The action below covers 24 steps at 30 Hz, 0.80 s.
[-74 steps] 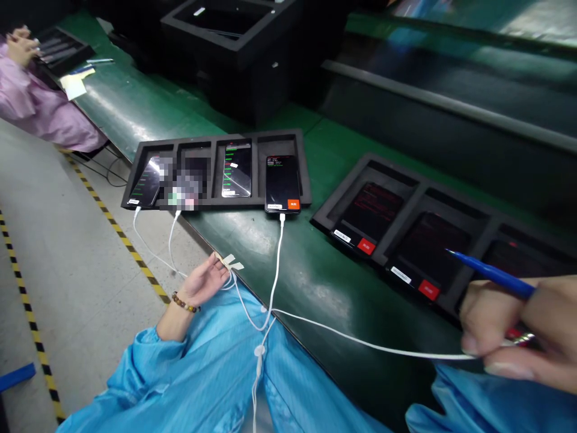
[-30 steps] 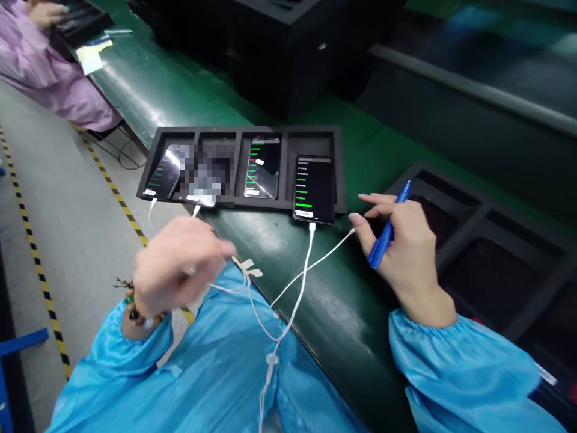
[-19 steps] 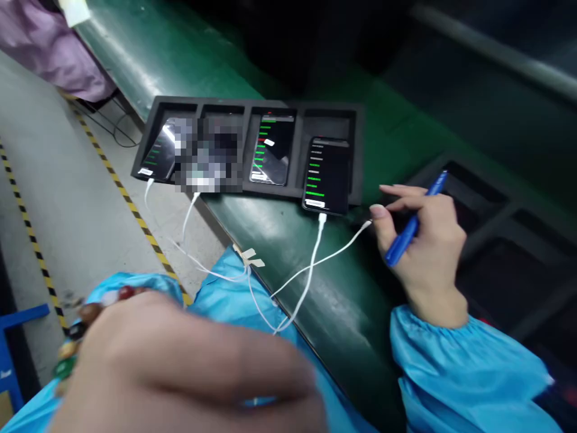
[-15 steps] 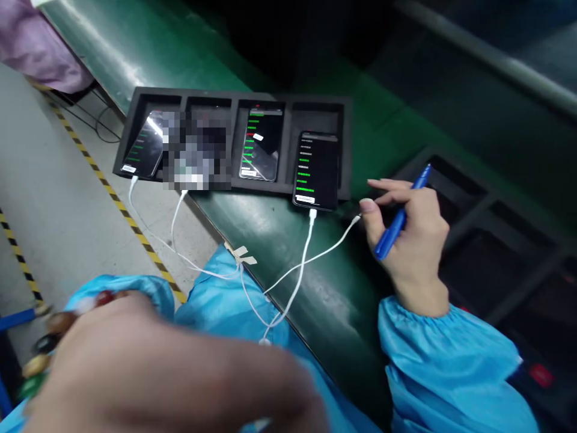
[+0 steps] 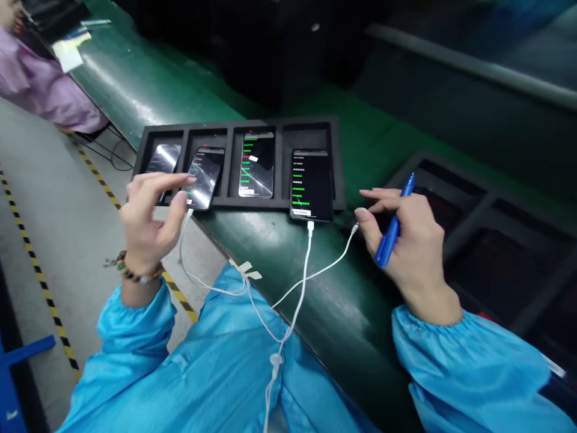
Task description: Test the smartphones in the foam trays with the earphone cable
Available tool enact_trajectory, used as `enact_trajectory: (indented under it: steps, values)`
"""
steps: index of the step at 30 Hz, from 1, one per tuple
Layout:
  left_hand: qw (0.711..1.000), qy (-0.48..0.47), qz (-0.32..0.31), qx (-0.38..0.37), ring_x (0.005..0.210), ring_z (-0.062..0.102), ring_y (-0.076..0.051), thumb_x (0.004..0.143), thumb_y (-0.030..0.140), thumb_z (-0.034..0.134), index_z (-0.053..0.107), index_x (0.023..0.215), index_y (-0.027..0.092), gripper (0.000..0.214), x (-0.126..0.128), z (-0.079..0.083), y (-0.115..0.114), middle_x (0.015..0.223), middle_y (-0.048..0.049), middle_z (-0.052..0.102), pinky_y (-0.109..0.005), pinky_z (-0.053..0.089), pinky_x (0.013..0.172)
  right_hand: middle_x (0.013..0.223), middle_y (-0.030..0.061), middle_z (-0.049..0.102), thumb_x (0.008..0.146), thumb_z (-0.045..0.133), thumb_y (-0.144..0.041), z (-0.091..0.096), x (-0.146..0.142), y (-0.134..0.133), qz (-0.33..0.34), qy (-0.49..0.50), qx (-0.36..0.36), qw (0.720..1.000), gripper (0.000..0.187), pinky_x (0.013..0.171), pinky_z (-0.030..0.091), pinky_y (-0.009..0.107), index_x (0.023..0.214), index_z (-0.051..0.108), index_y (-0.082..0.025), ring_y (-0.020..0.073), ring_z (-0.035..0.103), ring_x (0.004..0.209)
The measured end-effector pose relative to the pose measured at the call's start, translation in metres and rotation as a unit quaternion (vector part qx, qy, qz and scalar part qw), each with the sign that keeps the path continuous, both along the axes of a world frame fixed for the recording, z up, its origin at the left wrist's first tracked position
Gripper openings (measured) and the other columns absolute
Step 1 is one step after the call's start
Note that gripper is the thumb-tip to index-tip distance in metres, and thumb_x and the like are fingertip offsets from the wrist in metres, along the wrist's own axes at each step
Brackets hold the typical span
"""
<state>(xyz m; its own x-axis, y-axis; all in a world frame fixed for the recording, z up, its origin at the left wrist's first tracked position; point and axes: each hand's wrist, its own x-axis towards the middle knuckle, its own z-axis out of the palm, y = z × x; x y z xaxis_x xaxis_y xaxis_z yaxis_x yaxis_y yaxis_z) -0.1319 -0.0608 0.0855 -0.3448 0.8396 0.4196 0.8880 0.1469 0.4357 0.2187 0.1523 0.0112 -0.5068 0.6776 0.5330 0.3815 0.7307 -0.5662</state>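
A black slotted tray (image 5: 282, 124) on the green belt holds several phones with lit screens. My left hand (image 5: 151, 213) hovers in front of the tray's left end, fingers spread, close to the second phone (image 5: 205, 177) and its white cable. My right hand (image 5: 406, 237) grips a blue pen (image 5: 394, 225) and pinches the plug end of a loose white cable (image 5: 324, 267) just right of the rightmost phone (image 5: 311, 183), which has its own white cable plugged in.
A second black tray (image 5: 478, 204) lies at the right with dark phones. White cables are taped (image 5: 246, 269) to the belt edge (image 5: 252, 240). A person in a pink coat (image 5: 36, 84) sits far left. Yellow-black floor tape (image 5: 36, 276) runs along the floor.
My left hand swept up close to the camera, then dropped forward to the tray's left end. My right hand brought the loose cable end from the right tray to beside the rightmost phone.
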Motion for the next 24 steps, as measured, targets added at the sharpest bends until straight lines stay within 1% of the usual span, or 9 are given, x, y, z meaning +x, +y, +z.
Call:
enact_trajectory:
  steps: [3,6,8,10,14,16,20,22,24]
  values:
    - [0.997,0.056,0.044,-0.04,0.131,0.066,-0.035,0.103,0.046,0.063,0.07,0.134,0.024,0.038,-0.02,-0.023,0.007,0.133,-0.0106,0.079,-0.061,0.038,0.126,0.118,0.0103,0.081,0.104,0.075,-0.037,-0.001,0.0,0.0,0.012,0.006,0.003,1.0,0.017,0.102,0.056,0.061,0.098,0.061,-0.029,0.0377,0.076,0.115]
    - [0.994,0.07,0.041,-0.073,0.136,0.064,-0.036,0.1,0.053,0.064,0.067,0.138,0.024,0.047,-0.03,-0.041,0.008,0.14,-0.0112,0.076,-0.062,0.031,0.132,0.118,0.0099,0.081,0.104,0.075,-0.036,-0.002,0.0,0.001,0.015,0.007,0.002,1.0,0.016,0.102,0.055,0.061,0.098,0.062,-0.029,0.0375,0.075,0.114]
    - [0.994,0.065,0.032,-0.083,0.135,0.065,-0.036,0.099,0.055,0.065,0.068,0.136,0.024,0.048,-0.031,-0.045,0.008,0.137,-0.0107,0.078,-0.061,0.028,0.134,0.117,0.01,0.081,0.104,0.074,-0.036,-0.002,0.0,0.001,0.012,0.005,0.002,1.0,0.016,0.102,0.055,0.061,0.098,0.062,-0.029,0.0376,0.075,0.114]
    - [0.994,0.057,0.033,-0.084,0.133,0.066,-0.036,0.099,0.056,0.065,0.068,0.135,0.025,0.048,-0.028,-0.044,0.007,0.136,-0.0105,0.078,-0.061,0.027,0.135,0.116,0.0106,0.081,0.105,0.074,-0.036,-0.003,0.0,0.001,0.011,0.0,0.007,1.0,0.015,0.102,0.056,0.061,0.098,0.062,-0.029,0.0378,0.075,0.114]
    - [0.996,0.05,0.058,-0.055,0.135,0.065,-0.036,0.099,0.056,0.064,0.068,0.138,0.024,0.05,-0.02,-0.032,0.003,0.139,-0.0117,0.076,-0.063,0.027,0.135,0.116,0.0115,0.081,0.105,0.073,-0.035,-0.002,-0.001,0.001,0.013,-0.003,0.011,1.0,0.015,0.102,0.057,0.06,0.097,0.062,-0.028,0.0372,0.075,0.114]
    - [0.996,0.049,0.053,-0.046,0.135,0.065,-0.036,0.099,0.055,0.066,0.068,0.139,0.023,0.051,-0.016,-0.027,0.003,0.138,-0.0122,0.076,-0.064,0.028,0.134,0.115,0.0117,0.081,0.105,0.072,-0.035,-0.002,-0.002,0.0,0.014,-0.004,0.007,1.0,0.015,0.103,0.057,0.06,0.097,0.061,-0.028,0.0366,0.076,0.115]
    - [0.998,0.056,0.021,-0.008,0.131,0.068,-0.035,0.099,0.05,0.072,0.069,0.139,0.023,0.048,-0.006,-0.023,0.004,0.135,-0.0115,0.078,-0.066,0.033,0.132,0.117,0.0117,0.081,0.106,0.07,-0.034,-0.001,-0.004,0.0,0.018,-0.008,0.002,1.0,0.013,0.104,0.058,0.06,0.098,0.061,-0.028,0.0361,0.075,0.117]
    - [0.999,0.047,-0.013,0.021,0.125,0.072,-0.034,0.099,0.043,0.073,0.07,0.134,0.025,0.04,0.004,-0.022,0.005,0.131,-0.0101,0.081,-0.064,0.04,0.128,0.118,0.0112,0.082,0.106,0.07,-0.035,-0.001,-0.004,-0.001,0.022,-0.012,0.007,1.0,0.013,0.103,0.058,0.06,0.099,0.061,-0.028,0.0361,0.076,0.118]
    - [0.997,0.029,-0.063,0.042,0.115,0.076,-0.031,0.1,0.035,0.072,0.073,0.127,0.027,0.029,0.017,-0.022,0.007,0.122,-0.0079,0.084,-0.061,0.046,0.124,0.118,0.0108,0.082,0.105,0.07,-0.034,-0.001,-0.005,-0.001,0.024,-0.017,0.012,1.0,0.012,0.103,0.059,0.061,0.1,0.061,-0.029,0.0363,0.076,0.118]
